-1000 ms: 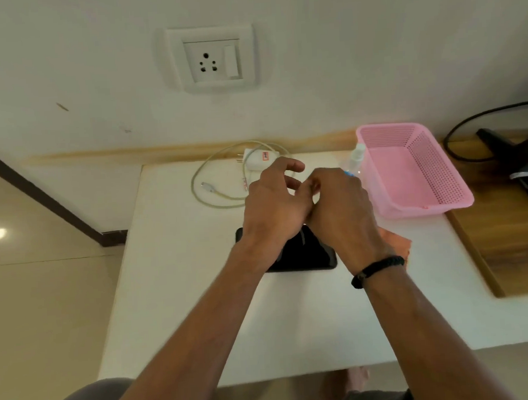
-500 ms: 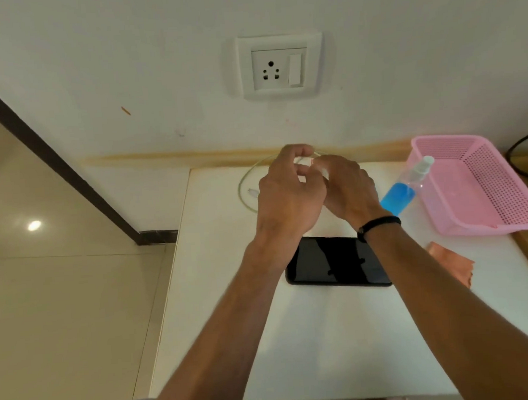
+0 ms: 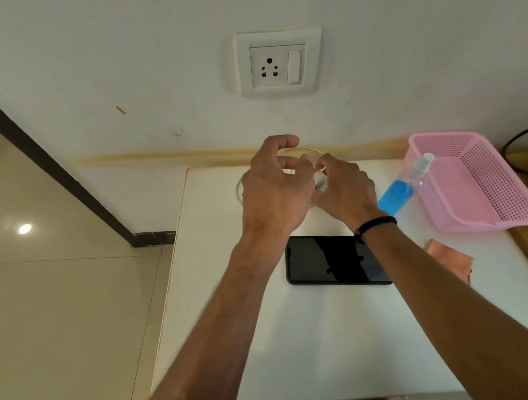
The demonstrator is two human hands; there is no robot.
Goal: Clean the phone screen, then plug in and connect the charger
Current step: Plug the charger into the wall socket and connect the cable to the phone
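A black phone (image 3: 334, 260) lies flat, screen up, on the white table (image 3: 326, 335). Beyond it, near the wall, my right hand (image 3: 344, 188) is closed around the white charger plug (image 3: 319, 182), which shows only between the fingers. My left hand (image 3: 274, 190) hovers right beside it with fingers curled and partly spread; what it touches is hidden. A loop of the white charger cable (image 3: 239, 187) peeks out left of my left hand. The white wall socket (image 3: 277, 63) with its switch sits on the wall above my hands.
A blue spray bottle (image 3: 405, 186) leans against a pink plastic basket (image 3: 484, 186) at the right. An orange cloth (image 3: 451, 258) lies right of the phone. A wooden surface and a black cable (image 3: 519, 144) are at the far right. Floor drops off left of the table.
The view has shifted left and up, bringing the socket to centre. Both hands moved away from above the phone toward the wall and closed in on the charger plug.
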